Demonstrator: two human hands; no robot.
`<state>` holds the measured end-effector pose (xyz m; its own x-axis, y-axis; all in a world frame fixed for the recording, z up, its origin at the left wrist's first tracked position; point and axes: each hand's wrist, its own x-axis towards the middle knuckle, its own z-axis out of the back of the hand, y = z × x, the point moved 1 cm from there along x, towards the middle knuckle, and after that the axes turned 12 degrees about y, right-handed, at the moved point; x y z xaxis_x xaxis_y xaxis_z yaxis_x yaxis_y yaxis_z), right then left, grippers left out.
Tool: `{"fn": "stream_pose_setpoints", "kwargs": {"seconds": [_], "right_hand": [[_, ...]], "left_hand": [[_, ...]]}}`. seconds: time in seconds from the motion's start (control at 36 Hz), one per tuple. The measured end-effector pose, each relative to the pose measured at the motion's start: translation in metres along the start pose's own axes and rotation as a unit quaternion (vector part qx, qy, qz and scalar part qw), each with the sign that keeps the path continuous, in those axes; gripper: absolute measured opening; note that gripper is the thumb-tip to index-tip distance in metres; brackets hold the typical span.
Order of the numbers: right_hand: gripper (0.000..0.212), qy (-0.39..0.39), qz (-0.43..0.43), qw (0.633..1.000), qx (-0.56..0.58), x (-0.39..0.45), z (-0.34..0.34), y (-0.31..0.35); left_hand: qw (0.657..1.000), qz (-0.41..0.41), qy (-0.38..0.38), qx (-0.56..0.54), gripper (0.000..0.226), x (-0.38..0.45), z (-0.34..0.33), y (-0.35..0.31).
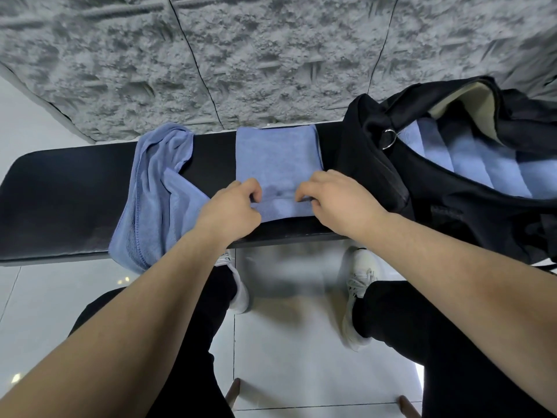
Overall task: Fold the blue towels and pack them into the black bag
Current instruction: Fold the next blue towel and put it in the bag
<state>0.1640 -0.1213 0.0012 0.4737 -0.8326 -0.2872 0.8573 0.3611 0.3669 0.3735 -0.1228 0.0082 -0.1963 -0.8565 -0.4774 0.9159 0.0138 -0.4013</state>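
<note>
We see a folded blue towel (pixel 277 158) lying flat across the middle of a black bench (pixel 60 200). The left hand (pixel 232 206) and right hand (pixel 337 200) each pinch its near edge with curled fingers. A crumpled blue towel (pixel 150 200) drapes over the bench just to the left. At the right the open black bag (pixel 437 191) sits on the bench, with folded towels (pixel 470 158) packed inside in a row
</note>
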Motion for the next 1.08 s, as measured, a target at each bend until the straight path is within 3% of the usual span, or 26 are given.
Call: {"fn": "stream_pose_setpoints", "kwargs": {"seconds": [0.19,0.42,0.61,0.72,0.81,0.94,1.08], "right_hand": [[0.037,0.004,-0.011,1.0,-0.026,0.0,-0.002,0.002],[0.016,-0.051,0.029,0.996,-0.06,-0.01,-0.012,0.01],[0.027,-0.09,0.041,0.991,-0.088,-0.003,-0.018,0.005],[0.02,-0.086,0.018,0.993,-0.083,-0.001,-0.017,0.003],[0.03,-0.076,0.006,0.994,-0.072,-0.001,-0.015,0.002],[0.038,-0.058,-0.012,0.996,-0.061,-0.004,-0.012,0.004],[0.041,-0.019,-0.03,0.998,-0.052,-0.008,-0.006,0.003]], "left_hand": [[0.994,-0.013,-0.082,0.077,0.013,0.002,-0.002,-0.003],[0.996,-0.013,-0.078,0.051,0.012,0.004,-0.004,-0.007],[0.994,-0.032,-0.087,0.05,0.017,-0.002,-0.005,-0.006],[0.994,-0.044,-0.078,0.066,0.032,-0.006,-0.008,-0.003],[0.993,-0.05,-0.069,0.078,0.04,-0.007,-0.009,0.0],[0.991,-0.046,-0.087,0.087,0.034,-0.006,-0.008,-0.004],[0.995,-0.05,-0.048,0.074,0.015,-0.01,-0.007,-0.006]]}}
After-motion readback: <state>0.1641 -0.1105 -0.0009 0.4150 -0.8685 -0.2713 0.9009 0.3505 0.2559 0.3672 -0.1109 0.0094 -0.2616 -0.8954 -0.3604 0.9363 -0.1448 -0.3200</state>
